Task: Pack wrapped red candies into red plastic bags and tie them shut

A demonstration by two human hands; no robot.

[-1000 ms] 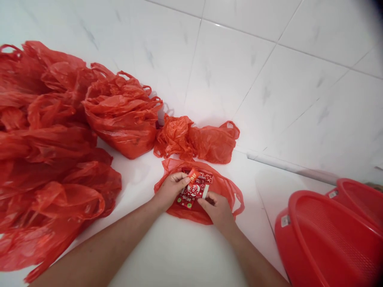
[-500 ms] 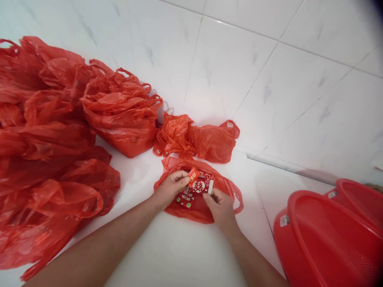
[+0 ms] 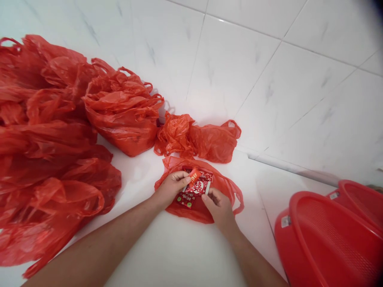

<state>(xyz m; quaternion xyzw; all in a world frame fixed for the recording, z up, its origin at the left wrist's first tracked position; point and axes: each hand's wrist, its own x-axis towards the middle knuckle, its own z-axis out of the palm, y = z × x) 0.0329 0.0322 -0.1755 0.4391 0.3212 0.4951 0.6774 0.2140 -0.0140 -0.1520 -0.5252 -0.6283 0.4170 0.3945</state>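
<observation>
My left hand point(image 3: 171, 188) pinches a small orange-red packet point(image 3: 194, 175) with gold characters. Opposite it, my right hand point(image 3: 220, 205) has its thumb and fingers closed on the pale end of a dark red wrapped packet point(image 3: 197, 188) with white print. Both packets are close together above a red printed packet or box point(image 3: 184, 199) with white characters and green round marks, partly covered. That one lies on a spread red plastic bag point(image 3: 224, 183), whose handle loop is at the right. What each printed packet contains is hidden.
Full red plastic bags point(image 3: 122, 119) are heaped at the left against the white tiled wall point(image 3: 239, 59). Behind my hands are a crumpled red bag point(image 3: 176, 135) and a smaller red bag point(image 3: 214, 141). Red plastic baskets point(image 3: 332, 239) stand at the lower right.
The white-printed packet in my right hand has moved slightly left and tilted its face up, covering the double-happiness print. My left hand has barely moved and keeps the orange-red packet.
</observation>
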